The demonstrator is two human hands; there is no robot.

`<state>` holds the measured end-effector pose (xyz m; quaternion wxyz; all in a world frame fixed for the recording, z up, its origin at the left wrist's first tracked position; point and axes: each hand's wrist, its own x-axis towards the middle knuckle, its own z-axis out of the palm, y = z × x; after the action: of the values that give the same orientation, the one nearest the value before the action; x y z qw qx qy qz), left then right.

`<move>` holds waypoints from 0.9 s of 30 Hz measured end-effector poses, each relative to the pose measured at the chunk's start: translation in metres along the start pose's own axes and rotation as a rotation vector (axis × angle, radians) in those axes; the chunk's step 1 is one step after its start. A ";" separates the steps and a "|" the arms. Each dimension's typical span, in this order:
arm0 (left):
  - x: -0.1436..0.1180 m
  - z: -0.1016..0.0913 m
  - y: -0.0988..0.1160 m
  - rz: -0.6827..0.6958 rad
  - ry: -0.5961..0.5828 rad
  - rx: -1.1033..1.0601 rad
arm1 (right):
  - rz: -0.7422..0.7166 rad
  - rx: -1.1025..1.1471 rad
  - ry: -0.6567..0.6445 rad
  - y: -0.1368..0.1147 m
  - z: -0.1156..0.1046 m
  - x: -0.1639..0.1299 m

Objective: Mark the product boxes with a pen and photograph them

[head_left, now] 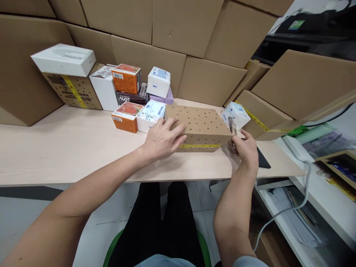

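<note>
I see both forearms bare, reaching forward over the near edge of the desk. Left hand [162,139] lies palm down, fingers spread and slightly curled, thumb out to the right, wrist straight; the arm runs in diagonally from the lower left. Right hand [246,148] sits toward the desk's right end, back of the hand facing up, fingers closed in a fist-like grip, wrist bent a little. Right forearm rises steeply from below. The hands are well apart.
</note>
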<state>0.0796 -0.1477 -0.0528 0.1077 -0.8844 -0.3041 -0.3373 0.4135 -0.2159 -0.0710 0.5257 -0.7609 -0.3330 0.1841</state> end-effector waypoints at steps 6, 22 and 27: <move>0.000 0.001 0.000 0.007 0.018 0.006 | -0.221 0.709 -0.121 -0.048 -0.005 -0.052; -0.002 0.006 -0.002 0.031 0.031 0.052 | 0.093 0.891 -0.914 -0.117 0.081 -0.142; -0.003 0.007 -0.001 0.022 0.032 0.076 | 0.094 0.890 -0.965 -0.118 0.091 -0.140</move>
<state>0.0811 -0.1450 -0.0603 0.1497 -0.8776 -0.3051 -0.3382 0.2193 -0.2259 -0.0064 0.5732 -0.3168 -0.3897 0.6474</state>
